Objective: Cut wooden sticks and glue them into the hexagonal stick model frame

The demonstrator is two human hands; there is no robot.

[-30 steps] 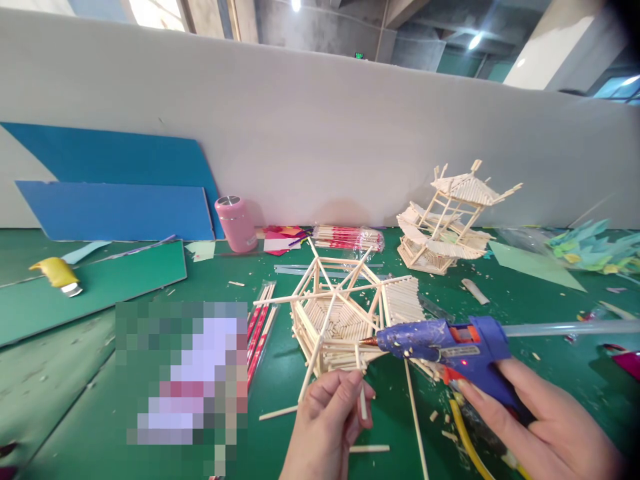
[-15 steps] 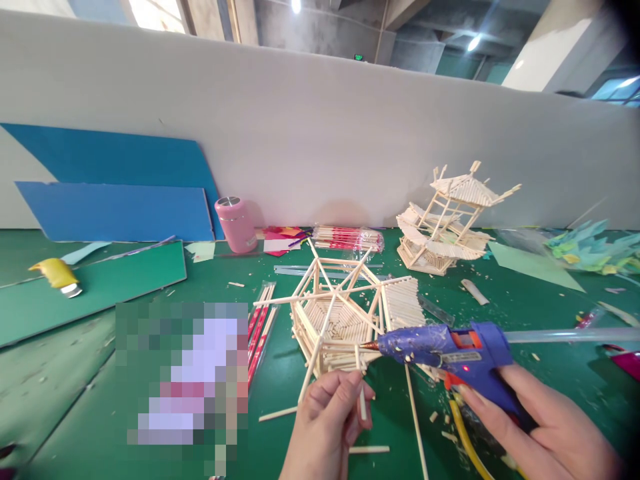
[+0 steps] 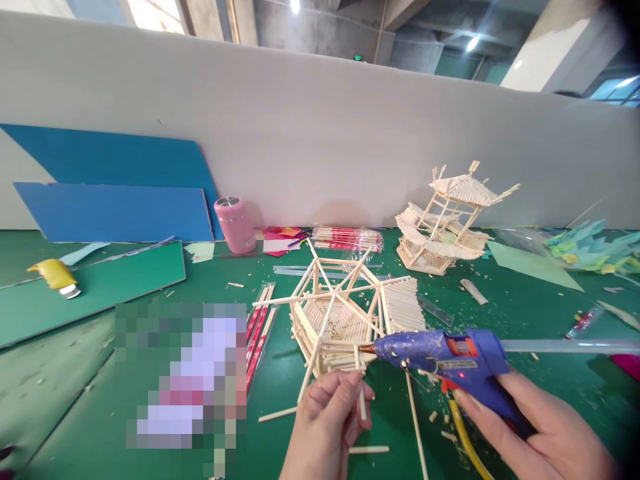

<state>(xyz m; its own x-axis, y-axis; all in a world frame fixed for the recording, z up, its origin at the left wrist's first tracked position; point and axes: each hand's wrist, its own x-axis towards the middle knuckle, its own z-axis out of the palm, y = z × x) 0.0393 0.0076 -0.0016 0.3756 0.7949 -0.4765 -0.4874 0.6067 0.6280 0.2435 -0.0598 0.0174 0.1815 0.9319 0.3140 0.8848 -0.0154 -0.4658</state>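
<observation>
Between thumb and fingers, my left hand (image 3: 333,413) pinches a short wooden stick (image 3: 363,403) held roughly upright. My right hand (image 3: 540,420) is wrapped round the handle of a blue glue gun (image 3: 445,357), whose small red light is lit. The gun's metal nozzle points left and meets the upper end of the stick, or nearly so; exact contact I cannot tell. Just behind both hands stands a six-sided frame of wooden sticks (image 3: 334,293), with spokes meeting at its middle and one slatted panel (image 3: 403,303) on its right side.
A finished-looking stick pavilion (image 3: 445,227) stands at the back right. A pink cup (image 3: 235,225) and packed sticks (image 3: 347,238) are by the wall. Wrapped sticks (image 3: 260,333) lie left of the frame. A yellow cable (image 3: 467,437) runs below the gun. A yellow-handled tool (image 3: 55,277) rests far left.
The glue gun has shifted slightly left and down, bringing its nozzle closer to the stick's top. My left hand and the stick are still.
</observation>
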